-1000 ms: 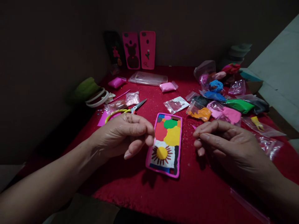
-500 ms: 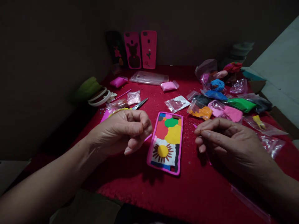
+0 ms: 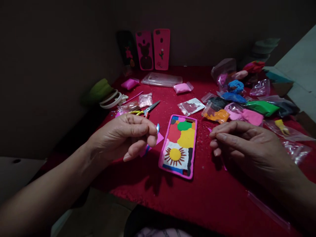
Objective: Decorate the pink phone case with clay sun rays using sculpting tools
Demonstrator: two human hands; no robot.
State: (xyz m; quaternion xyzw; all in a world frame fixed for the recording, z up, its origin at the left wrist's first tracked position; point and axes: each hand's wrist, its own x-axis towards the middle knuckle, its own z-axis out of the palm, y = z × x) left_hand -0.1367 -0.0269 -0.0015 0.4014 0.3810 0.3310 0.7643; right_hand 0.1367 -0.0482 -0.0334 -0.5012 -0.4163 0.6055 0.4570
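Observation:
A phone case [image 3: 180, 135] with a pink rim, patches of coloured clay and a yellow sun with brown rays lies on the red cloth between my hands. My left hand [image 3: 132, 135] hovers left of it, thumb and forefinger pressed together; whatever they hold, if anything, is too small to name. Over the cloth on the right, my right hand [image 3: 237, 140] is pinched in the same way, its fingertips hiding any small piece. A thin pink tool [image 3: 224, 163] lies partly under my right hand. Below my left fingers is a pink sheet [image 3: 159, 139].
Scissors [image 3: 151, 108] lie beyond my left hand. Bags of coloured clay, such as orange [image 3: 217, 116] and green [image 3: 263, 108], crowd the right side. Clear cases [image 3: 163, 79] lie farther back. Decorated cases, one pink [image 3: 161, 49], stand against the wall. White rings [image 3: 112, 100] sit at left.
The view has shifted slightly, so the objects sit a little higher and farther right. My left hand has moved left relative to the case, uncovering more of the scissors and pink sheet. Both pinches remain.

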